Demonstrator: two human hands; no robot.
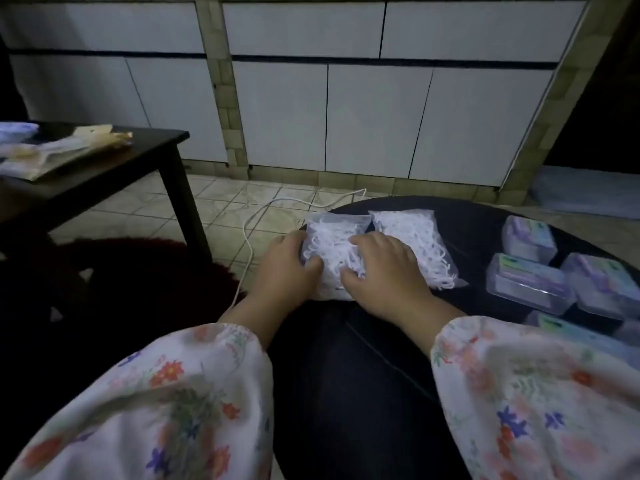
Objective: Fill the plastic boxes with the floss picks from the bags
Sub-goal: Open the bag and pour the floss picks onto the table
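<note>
Both hands, left hand (289, 268) and right hand (384, 271), are gripping the near bag of floss picks (332, 251), fingers curled on it, at the round table's (485, 223) left edge. A second bag (415, 244) is lying just beside it, and the plastic boxes (530, 282) are sitting along the right edge.

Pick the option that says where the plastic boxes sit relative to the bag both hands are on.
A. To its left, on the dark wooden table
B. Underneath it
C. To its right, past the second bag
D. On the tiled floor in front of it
C: the left hand and right hand grip the near bag, the second bag lies right of it, and the plastic boxes sit further right.
</note>
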